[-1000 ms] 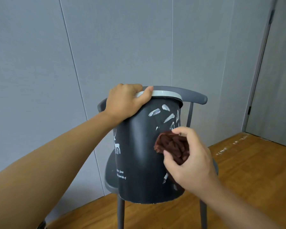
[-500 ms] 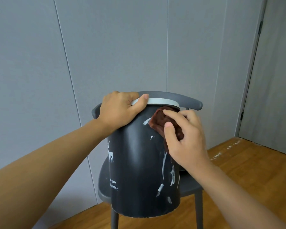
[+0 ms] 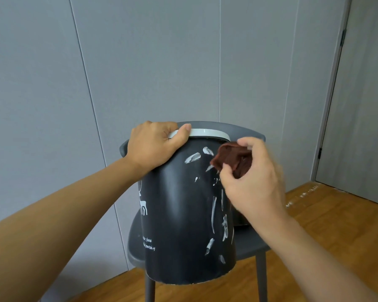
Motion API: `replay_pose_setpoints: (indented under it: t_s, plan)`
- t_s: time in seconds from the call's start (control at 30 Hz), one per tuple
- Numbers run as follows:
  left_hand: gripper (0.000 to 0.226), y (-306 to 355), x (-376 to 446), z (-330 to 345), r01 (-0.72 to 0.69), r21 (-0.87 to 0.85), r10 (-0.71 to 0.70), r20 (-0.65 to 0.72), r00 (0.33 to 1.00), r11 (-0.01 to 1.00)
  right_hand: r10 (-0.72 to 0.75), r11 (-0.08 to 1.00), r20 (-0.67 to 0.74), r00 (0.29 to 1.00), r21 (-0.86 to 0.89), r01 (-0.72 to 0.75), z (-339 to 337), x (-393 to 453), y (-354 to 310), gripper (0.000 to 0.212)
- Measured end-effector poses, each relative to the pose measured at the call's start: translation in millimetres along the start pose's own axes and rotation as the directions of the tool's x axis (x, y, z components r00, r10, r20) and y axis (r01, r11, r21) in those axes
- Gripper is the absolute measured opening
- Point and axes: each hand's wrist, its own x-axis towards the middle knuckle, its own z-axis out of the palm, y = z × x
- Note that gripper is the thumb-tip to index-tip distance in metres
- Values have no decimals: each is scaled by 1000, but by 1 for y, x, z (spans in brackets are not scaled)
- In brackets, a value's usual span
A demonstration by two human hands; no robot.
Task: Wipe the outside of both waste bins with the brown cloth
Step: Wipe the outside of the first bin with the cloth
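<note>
Here, dark waste bin point(image 3: 183, 214) tilted on grey chair point(image 3: 249, 247), gripped at its rim by left hand point(image 3: 153, 147); brown cloth point(image 3: 231, 160) pinched in right hand point(image 3: 253, 184) against its upper wall. Likely tipping off if pressed harder.

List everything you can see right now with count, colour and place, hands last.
waste bin: 1, black with white markings and a pale rim, on the chair, tilted
brown cloth: 1, bunched against the bin's upper right side
chair: 1, dark grey, against the wall
wall: grey panels, behind
door: 1, grey, far right
floor: wood, right and below
left hand: grips the bin's rim
right hand: pinches the cloth
</note>
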Motion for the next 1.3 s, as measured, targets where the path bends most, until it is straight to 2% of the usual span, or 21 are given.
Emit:
replay_pose_setpoints:
  t_s: [0.07,0.13,0.27,0.33,0.37,0.43,0.5,0.63,0.7,0.83,0.93,1.2,1.3]
  plan:
    - [66,0,-1,-2,-4,0,4,-2,1000,1000,-64,994,-112,992,-97,54,-1,7,2,53]
    - [67,2,-2,-2,-12,12,12,-7,1000,1000,-145,982,-163,976,-145,122,6,8,4,53]
    - [68,4,-2,-1,-6,27,7,-5,1000,1000,-330,940,-54,942,-114,323,26,-11,1,48]
    - [66,0,-2,-3,10,19,-10,-12,1000,1000,-367,930,-4,930,-20,366,25,-14,1,44]
    - [65,-3,-3,-4,15,13,-15,-17,1000,1000,-339,938,7,941,75,337,23,-14,1,44]
    - [64,-7,-4,-6,19,-2,-19,-23,1000,1000,-184,943,26,983,286,169,18,-9,1,42]
    - [63,-6,-5,-6,11,-12,-11,-25,1000,1000,-80,930,50,996,363,56,17,-6,4,36]
    - [64,0,-5,-6,-12,1,12,-21,1000,1000,-84,952,60,995,301,62,21,-6,7,27]
    - [64,1,-5,-4,-18,4,18,-21,1000,1000,-124,958,62,990,268,103,20,-7,6,30]
    - [65,1,-5,-4,-12,4,13,-29,1000,1000,-212,975,95,973,92,203,19,-14,1,40]
    - [65,2,-5,-4,-6,9,7,-31,1000,1000,-234,972,100,967,16,234,20,-17,0,38]
    - [65,6,-6,-2,-28,11,28,-32,999,1000,-94,995,169,981,50,87,12,-17,0,40]
    - [64,9,-5,-2,-38,25,39,-23,999,999,-75,997,104,992,25,73,10,-5,-1,35]
